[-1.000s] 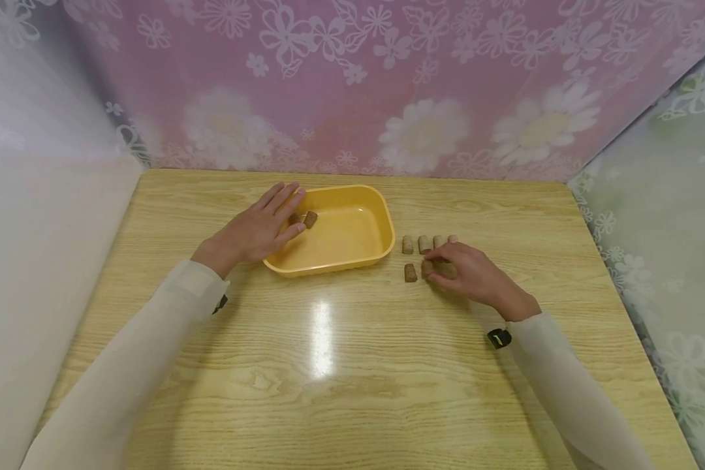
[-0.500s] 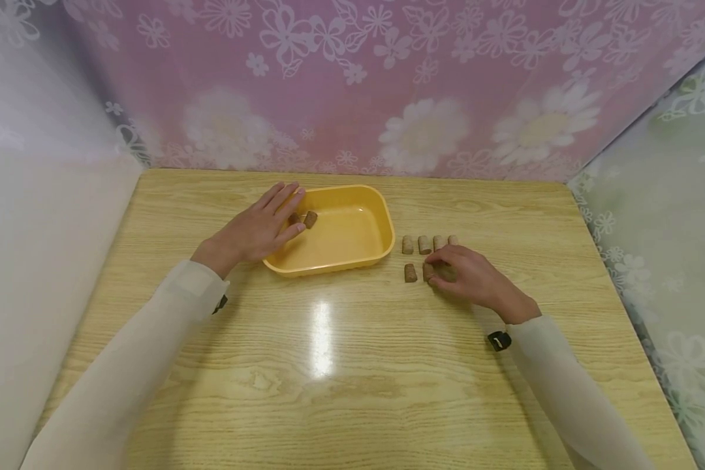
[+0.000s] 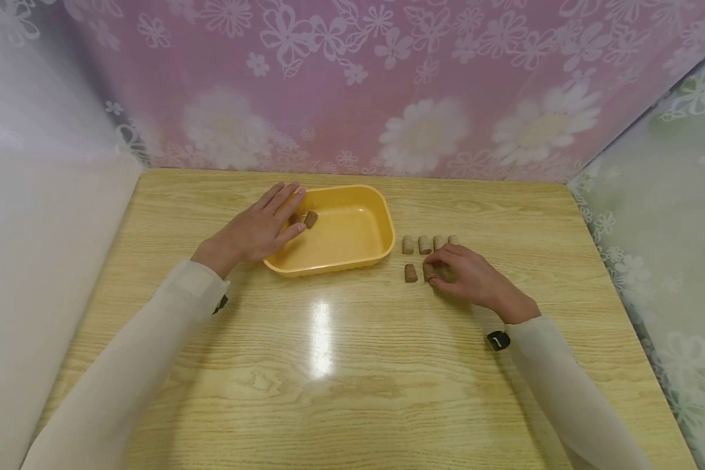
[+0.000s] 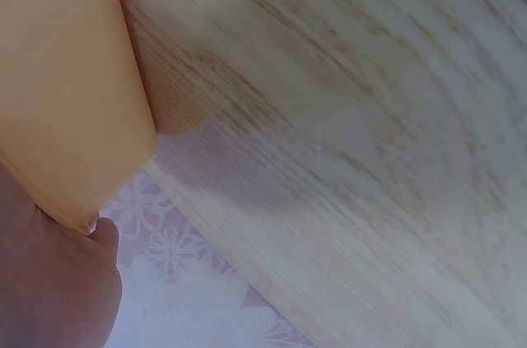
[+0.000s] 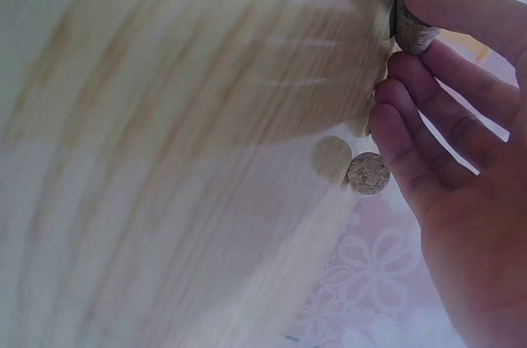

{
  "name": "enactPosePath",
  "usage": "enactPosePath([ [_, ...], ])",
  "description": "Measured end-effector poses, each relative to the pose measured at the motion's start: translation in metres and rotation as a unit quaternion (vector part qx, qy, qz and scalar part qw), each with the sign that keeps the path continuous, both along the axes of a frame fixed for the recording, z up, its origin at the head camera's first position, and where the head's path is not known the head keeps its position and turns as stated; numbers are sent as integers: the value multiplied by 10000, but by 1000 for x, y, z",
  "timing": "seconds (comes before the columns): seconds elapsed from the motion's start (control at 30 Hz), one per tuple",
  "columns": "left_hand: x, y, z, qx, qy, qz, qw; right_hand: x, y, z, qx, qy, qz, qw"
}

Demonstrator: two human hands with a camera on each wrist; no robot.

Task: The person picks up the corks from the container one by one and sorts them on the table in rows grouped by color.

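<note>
My right hand [image 3: 472, 275] pinches a dark brown cork [image 3: 428, 272] between thumb and fingers, down at the tabletop. In the right wrist view my thumb presses on the side of this cork [image 5: 413, 29]. Just left of it stands another dark cork [image 3: 410, 273]. Behind them, several paler corks [image 3: 408, 245] form a row, the rightmost ones partly covered by my hand. My left hand [image 3: 252, 230] lies over the left end of a yellow tub [image 3: 388, 225], fingers extended. Two brown corks, one plainly visible [image 3: 311, 220], lie in the tub beside those fingers.
The wood-grain table [image 3: 352, 391] reaches back to a pink floral curtain [image 3: 329, 98]. Pale sheets enclose the left and right sides. A bright light reflection [image 3: 322, 339] shows on the tabletop in front of the tub.
The right hand has shifted the pinched cork very slightly to the right, then kept it in place. My left hand and the tub have stayed where they were.
</note>
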State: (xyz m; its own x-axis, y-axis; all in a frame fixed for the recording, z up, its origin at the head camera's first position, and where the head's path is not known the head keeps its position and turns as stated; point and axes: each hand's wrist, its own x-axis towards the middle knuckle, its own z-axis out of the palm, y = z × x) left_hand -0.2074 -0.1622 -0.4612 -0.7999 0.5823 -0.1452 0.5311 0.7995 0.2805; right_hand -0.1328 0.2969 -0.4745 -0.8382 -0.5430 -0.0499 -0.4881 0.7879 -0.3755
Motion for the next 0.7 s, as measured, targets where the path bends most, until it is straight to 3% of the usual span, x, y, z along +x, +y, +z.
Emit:
enactPosePath([
  [0.7,0,0,0,-23,-4,3,10000,2,-1,0,5,-3,-42,10000],
])
